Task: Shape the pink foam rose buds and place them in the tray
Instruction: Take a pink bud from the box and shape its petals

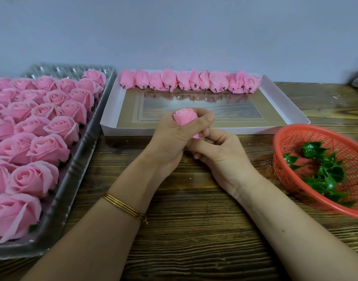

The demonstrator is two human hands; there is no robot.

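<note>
Centrally, just past the middle of the view, the left hand [172, 136] is gripping a pink foam rose bud [185, 117]; its fingers and thumb are curling round the bud's lower half, so that the pointed petal tip is peeking out above them. The right hand [218, 151] is sitting just at four o'clock from the left one, touching it; its fingertips are bending in and pinching the bud's base, where a sliver of pink is showing between the two hands. Both hands are hovering over the near wall of the white tray [131, 131], which is lying at twelve o'clock on the wooden table [194, 230]. A single row of shaped buds [190, 81] is lying along the tray's far edge — stubs pointing toward the person, buds touching side by side; the rest of the tray's floor is showing a glossy brown base. At nine o'clock a clear plastic tray [72, 175] is holding rows of open pink roses [42, 142], packed closely. At four o'clock an orange mesh basket [287, 142] is tilting slightly and holding a heap of green plastic calyxes [323, 169]. Thin gold bangles [125, 207] are circling the left wrist, at seven o'clock.
</note>
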